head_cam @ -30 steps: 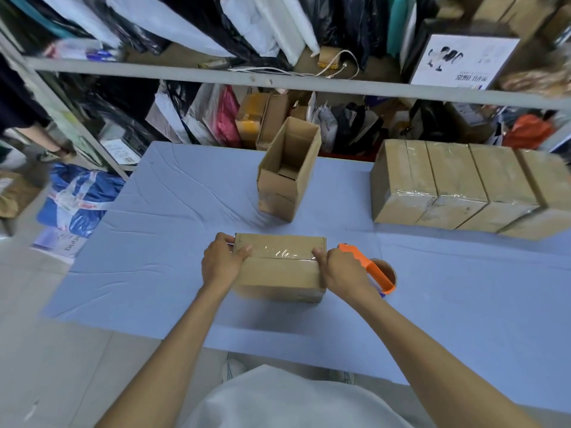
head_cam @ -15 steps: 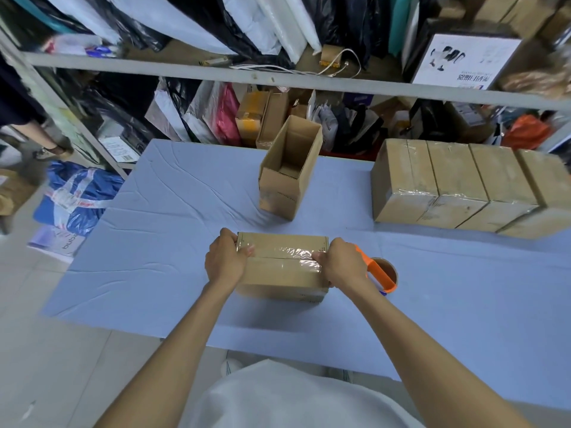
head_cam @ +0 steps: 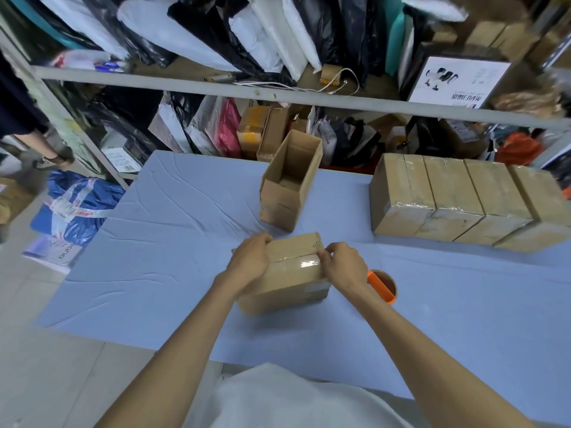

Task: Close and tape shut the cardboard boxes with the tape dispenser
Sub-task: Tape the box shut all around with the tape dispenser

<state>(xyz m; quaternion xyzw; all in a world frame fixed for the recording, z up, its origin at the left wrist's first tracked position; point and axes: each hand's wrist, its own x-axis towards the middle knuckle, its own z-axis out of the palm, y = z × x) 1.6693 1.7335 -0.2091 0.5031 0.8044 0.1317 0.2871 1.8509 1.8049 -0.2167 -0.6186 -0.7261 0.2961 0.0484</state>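
A small closed cardboard box [head_cam: 289, 278] with clear tape across its top is tilted up on the blue table [head_cam: 173, 242], its far edge raised. My left hand [head_cam: 248, 262] grips its left end and my right hand [head_cam: 344, 267] grips its right end, fingers curled over the top edge. The orange tape dispenser [head_cam: 383, 287] with its tape roll lies on the table just right of my right wrist. An open, untaped box [head_cam: 289, 182] stands behind. A row of several taped boxes [head_cam: 457, 200] sits at the right.
Metal shelving [head_cam: 278, 98] packed with bags and parcels runs behind the table. A blue bag [head_cam: 74, 205] lies on the floor at the left, beside another person's legs [head_cam: 46, 149]. The table's near edge is just in front of my body.
Both hands have turned and tipped the taped box, so it now sits skewed with its far edge raised. The dispenser has stayed on the table.
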